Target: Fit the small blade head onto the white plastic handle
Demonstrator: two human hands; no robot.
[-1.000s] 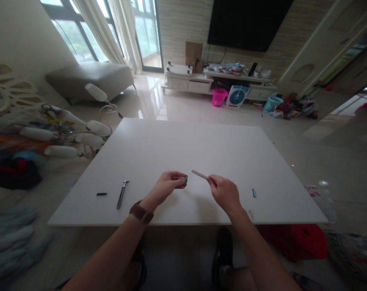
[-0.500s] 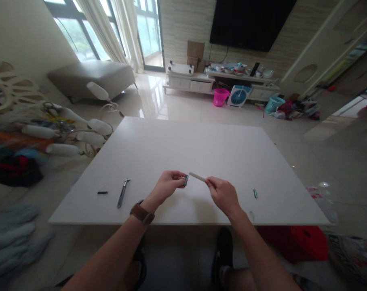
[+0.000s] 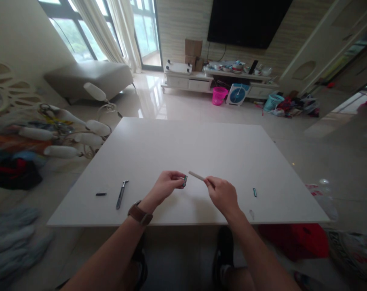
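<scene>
Above the white table (image 3: 189,149), my left hand (image 3: 165,186) pinches a small razor cartridge (image 3: 185,180) between thumb and fingers. My right hand (image 3: 222,194) is closed around one end of a thin greyish-beige stick (image 3: 196,176). The stick's free tip points left, just short of the cartridge. A grey razor handle (image 3: 121,195) lies on the table left of my left hand, with a small dark bar (image 3: 101,194) beside it. Off to the right of my right hand lies another small cartridge (image 3: 255,192), dark with a teal edge.
A small clear piece (image 3: 252,214) lies near the table's front edge. Left of the table stands a lamp with several white shades (image 3: 94,93). A red stool or cover (image 3: 295,240) is below the right front edge, near a clear plastic bag (image 3: 324,202).
The view has shifted slightly. Both hands keep their holds on the cartridge and the stick, in nearly the same place.
</scene>
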